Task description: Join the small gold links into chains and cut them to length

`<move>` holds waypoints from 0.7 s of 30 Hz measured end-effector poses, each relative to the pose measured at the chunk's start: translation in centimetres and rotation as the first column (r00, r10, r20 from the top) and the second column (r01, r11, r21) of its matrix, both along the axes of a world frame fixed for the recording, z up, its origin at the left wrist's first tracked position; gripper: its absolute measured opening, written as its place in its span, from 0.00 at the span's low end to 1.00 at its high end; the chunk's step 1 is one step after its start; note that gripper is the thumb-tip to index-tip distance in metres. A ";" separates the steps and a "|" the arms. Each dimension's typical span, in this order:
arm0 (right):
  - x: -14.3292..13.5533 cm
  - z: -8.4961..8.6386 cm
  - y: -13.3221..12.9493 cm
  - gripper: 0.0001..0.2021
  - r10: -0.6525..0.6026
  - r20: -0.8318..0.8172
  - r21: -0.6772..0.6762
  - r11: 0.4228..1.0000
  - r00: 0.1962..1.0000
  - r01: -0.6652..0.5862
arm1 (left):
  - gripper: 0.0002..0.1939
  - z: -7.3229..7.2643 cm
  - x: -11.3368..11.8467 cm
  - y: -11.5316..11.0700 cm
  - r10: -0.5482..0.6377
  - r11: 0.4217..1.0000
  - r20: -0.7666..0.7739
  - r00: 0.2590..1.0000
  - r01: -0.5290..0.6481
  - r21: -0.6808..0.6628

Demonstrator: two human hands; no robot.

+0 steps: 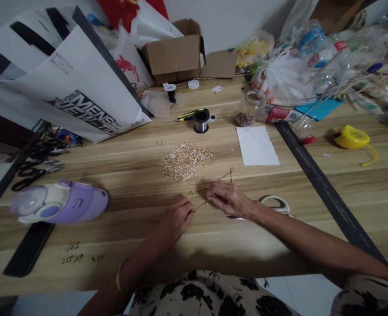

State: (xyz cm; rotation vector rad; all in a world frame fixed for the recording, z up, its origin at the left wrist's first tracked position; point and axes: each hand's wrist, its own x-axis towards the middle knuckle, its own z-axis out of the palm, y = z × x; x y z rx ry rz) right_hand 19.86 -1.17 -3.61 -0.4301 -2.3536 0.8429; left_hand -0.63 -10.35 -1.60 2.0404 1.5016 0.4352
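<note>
A thin gold chain point(201, 205) runs out from the curled fingers of my left hand point(179, 215), low over the wooden table. My right hand point(227, 198) is closed in a pinch close by, fingertips pointing left. Beyond its knuckles lies another stretch of gold chain point(227, 176), and a fine strand with small gold beads point(191, 193) spans the gap between the hands. Just past them spreads a pile of small gold and clear beads point(184, 161). Scissors point(276, 203) with white handles lie partly hidden under my right forearm.
At the back stand a wire spool point(201, 122), a bead jar point(250, 107) and a cardboard box point(175, 55). White paper point(258, 145) and a yellow tape measure point(351, 137) lie to the right. A purple bottle point(63, 202), a phone point(29, 250) and a large paper bag point(71, 83) occupy the left.
</note>
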 end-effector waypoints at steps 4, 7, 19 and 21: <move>0.0 0.1 -0.1 0.08 0.004 -0.004 0.018 1.000 1.000 -0.004 | 0.09 0.4 0.2 0.1 -0.021 1.000 -0.035 0.999 0.022 0.020; 0.0 0.1 -0.1 0.07 0.004 0.006 0.024 1.000 1.000 -0.004 | 0.09 0.5 0.2 0.1 -0.026 0.999 -0.043 0.999 0.027 0.034; 0.2 -0.2 0.0 0.06 -0.001 0.033 0.025 1.000 0.999 0.000 | 0.07 -0.1 0.3 -0.1 0.080 0.997 0.057 0.995 -0.078 -0.028; 0.2 -0.2 0.1 0.06 0.003 0.029 0.021 1.000 1.000 -0.003 | 0.07 -0.2 0.3 -0.1 0.075 0.997 0.059 0.995 -0.075 -0.014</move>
